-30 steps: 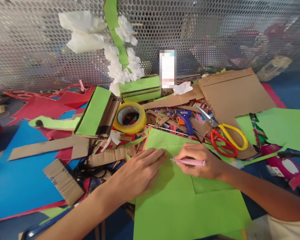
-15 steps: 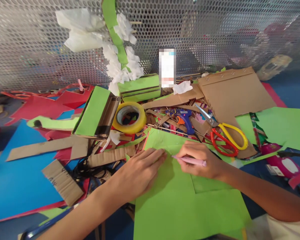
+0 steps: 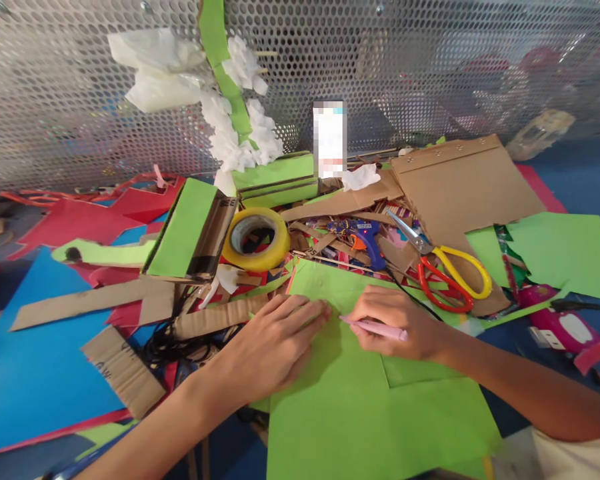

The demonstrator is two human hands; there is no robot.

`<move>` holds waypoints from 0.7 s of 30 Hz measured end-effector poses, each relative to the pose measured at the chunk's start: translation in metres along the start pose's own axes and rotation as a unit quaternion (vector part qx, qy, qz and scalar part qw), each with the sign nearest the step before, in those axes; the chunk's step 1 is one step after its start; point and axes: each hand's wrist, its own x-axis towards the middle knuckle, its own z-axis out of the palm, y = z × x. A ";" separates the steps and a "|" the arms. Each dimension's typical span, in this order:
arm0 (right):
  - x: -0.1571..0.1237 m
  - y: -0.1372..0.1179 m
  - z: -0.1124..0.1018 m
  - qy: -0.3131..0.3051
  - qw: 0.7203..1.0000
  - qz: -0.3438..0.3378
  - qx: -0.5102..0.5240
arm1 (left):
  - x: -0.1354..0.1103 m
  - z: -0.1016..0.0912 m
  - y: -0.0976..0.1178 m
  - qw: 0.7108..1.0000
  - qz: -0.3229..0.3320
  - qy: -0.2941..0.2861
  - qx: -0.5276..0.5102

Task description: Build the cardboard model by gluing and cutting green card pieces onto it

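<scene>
A large sheet of green paper point(image 3: 340, 427) lies in front of me. My left hand point(image 3: 285, 333) rests on its upper left part, open, fingers stretched out over the paper. Pinched in my right hand point(image 3: 387, 317) is a pink pen point(image 3: 380, 328), its tip at the paper just right of my left fingertips. A cut or folded rectangle in the sheet shows partly under my right wrist. Beyond the right hand lie scissors point(image 3: 443, 267) with one yellow and one red handle. A blue glue gun point(image 3: 367, 240) sits behind the sheet on cardboard scraps.
Yellow tape point(image 3: 257, 239) and a green-covered cardboard box point(image 3: 183, 227) stand left of centre. Blue sheet point(image 3: 45, 373) and red paper point(image 3: 90, 213) spread leftward. Cardboard point(image 3: 465, 187) and a magenta glue gun point(image 3: 555, 320) lie right. A perforated metal panel point(image 3: 390, 60) rises behind.
The view has shifted slightly. Both hands stay nearly in place, the right still gripping the pink pen at the paper, its tip slightly lower in the picture.
</scene>
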 end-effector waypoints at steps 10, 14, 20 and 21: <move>0.000 -0.001 0.002 -0.005 1.000 -0.015 0.019 | 0.002 -0.003 -0.001 1.000 0.003 0.007 0.004; 0.001 -0.003 0.002 -0.020 0.999 -0.008 0.030 | 0.002 -0.002 -0.002 1.000 0.001 0.006 -0.007; 0.002 -0.002 0.003 -0.002 1.000 -0.006 0.023 | 0.001 -0.002 -0.004 1.000 -0.001 0.005 -0.018; 0.002 -0.002 0.003 -0.007 1.000 -0.007 0.025 | 0.001 -0.002 -0.004 1.000 0.000 0.005 -0.022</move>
